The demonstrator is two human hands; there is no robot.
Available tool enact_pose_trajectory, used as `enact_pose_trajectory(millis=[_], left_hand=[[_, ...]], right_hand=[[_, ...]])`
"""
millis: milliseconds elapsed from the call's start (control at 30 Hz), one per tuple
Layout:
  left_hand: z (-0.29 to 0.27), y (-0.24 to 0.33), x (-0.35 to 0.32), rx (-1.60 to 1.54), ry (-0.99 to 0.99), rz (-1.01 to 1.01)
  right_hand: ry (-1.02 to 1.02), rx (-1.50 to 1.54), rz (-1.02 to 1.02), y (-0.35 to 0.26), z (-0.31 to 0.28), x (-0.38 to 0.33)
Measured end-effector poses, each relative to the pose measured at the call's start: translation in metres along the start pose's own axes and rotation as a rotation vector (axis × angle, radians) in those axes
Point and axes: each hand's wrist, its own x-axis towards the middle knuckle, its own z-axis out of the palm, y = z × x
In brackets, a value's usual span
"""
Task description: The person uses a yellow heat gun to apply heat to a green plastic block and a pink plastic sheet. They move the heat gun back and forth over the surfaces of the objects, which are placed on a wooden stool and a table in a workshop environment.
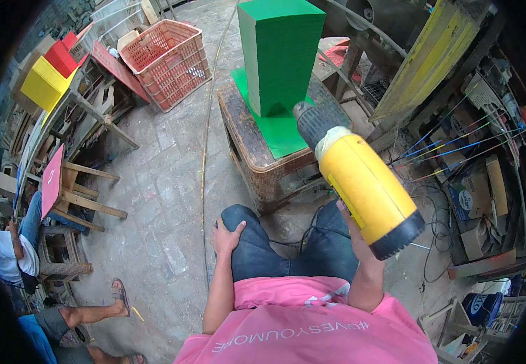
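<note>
The concrete floor (160, 200) filled most of the view, cracked and dusty, with a thin yellow line running down it. A tall stack of green sheets (280, 51) stood upright on a flat green board (281, 133), and both sat on a low woven stool (257, 151) directly ahead of the person's knees. To the left of the stool, a red plastic crate (167, 60) rested on the floor, tilted. Further left, a wooden rack (84, 121) carried a yellow box (43, 84) and red boxes beside it.

The yellow power tool (366, 182) was raised in front of the person, right of centre, its dark nose (313, 120) pointed toward the base of the green stack; nose and stack overlapped in view, contact could not be judged. A black cord (311, 227) trailed across the person's lap.

The right hand (355, 233) was wrapped around the underside of the tool, fingers closed on it, mostly hidden behind the body. The left hand (226, 236) lay flat on the left knee, fingers relaxed and spread, holding nothing.

At lower left, another person's sandalled foot (117, 296) rested on the floor.
</note>
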Motion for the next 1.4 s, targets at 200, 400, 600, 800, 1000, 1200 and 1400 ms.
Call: enact_pose_trajectory(millis=[200, 400, 600, 800, 1000, 1200, 1400], left_hand=[[0.003, 0.006, 0.001, -0.003, -0.027, -0.016], [0.007, -0.003, 0.005, -0.038, 0.002, 0.007], [0.001, -0.004, 0.004, -0.026, 0.009, -0.023], [0.011, -0.019, 0.011, -0.093, 0.049, 0.003], [0.009, -0.013, 0.011, -0.045, 0.033, -0.006], [0.003, -0.008, 0.008, -0.048, 0.027, 0.023], [0.005, -0.011, 0.011, -0.048, 0.022, 0.005]], right_hand=[[-0.159, -0.629, -0.315, 0.009, -0.016, -0.002], [-0.115, -0.574, -0.364, -0.002, -0.003, 0.006], [-0.041, -0.614, -0.415, -0.014, 0.007, 0.012], [0.062, -0.327, -0.368, -0.033, 0.020, 0.018], [0.132, -0.080, -0.317, -0.057, 0.022, 0.021], [0.067, -0.185, -0.490, -0.067, 0.015, 0.026], [0.181, 0.522, 0.003, -0.061, 0.032, 0.021]])
